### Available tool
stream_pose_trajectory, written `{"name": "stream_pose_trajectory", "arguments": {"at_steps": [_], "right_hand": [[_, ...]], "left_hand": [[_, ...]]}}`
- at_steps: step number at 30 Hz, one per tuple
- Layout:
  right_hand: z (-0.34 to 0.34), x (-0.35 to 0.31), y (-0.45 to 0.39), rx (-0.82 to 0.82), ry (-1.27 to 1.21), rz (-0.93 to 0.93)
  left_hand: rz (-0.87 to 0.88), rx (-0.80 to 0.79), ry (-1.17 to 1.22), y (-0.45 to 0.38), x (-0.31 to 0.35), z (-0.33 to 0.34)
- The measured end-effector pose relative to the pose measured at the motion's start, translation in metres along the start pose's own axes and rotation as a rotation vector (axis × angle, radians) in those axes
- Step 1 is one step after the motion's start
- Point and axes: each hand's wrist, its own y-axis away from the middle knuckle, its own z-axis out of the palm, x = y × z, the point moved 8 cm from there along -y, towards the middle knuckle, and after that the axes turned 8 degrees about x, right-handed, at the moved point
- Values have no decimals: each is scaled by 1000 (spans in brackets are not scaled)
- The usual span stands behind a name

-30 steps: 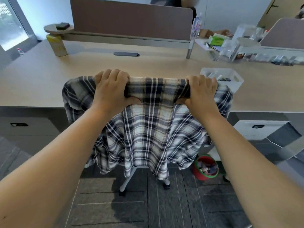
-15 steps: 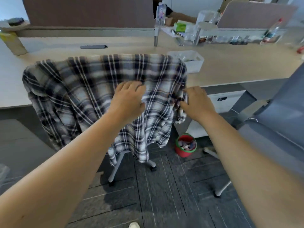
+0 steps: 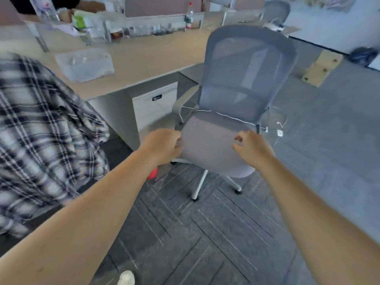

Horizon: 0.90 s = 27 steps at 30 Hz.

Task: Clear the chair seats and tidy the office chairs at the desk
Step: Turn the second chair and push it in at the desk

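A grey mesh-backed office chair stands in the middle, turned toward me, its grey seat bare. A thin white cable runs across the back of the seat. My left hand is at the seat's left front edge, fingers curled, holding nothing. My right hand hovers over the seat's right side, fingers loosely curled and apart. On the left, a plaid shirt hangs over another chair's back.
The long wooden desk runs behind both chairs, with a clear plastic bin and clutter on it. A white drawer unit stands under the desk. A red bin sits on the floor. A wooden board lies at right.
Both hands have let go of the plaid shirt, left draped on the first chair. The view has swung right and my hands have reached over to the grey chair's seat.
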Motion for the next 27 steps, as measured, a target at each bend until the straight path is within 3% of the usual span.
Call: {"name": "stream_pose_trajectory", "arguments": {"at_steps": [5, 12, 27], "right_hand": [[-21, 113, 11, 24, -5, 180], [-31, 210, -23, 52, -18, 297], [-73, 342, -253, 34, -5, 297]], "left_hand": [[105, -70, 71, -39, 98, 41], [154, -114, 153, -114, 178, 91], [65, -212, 129, -366, 279, 158]]}}
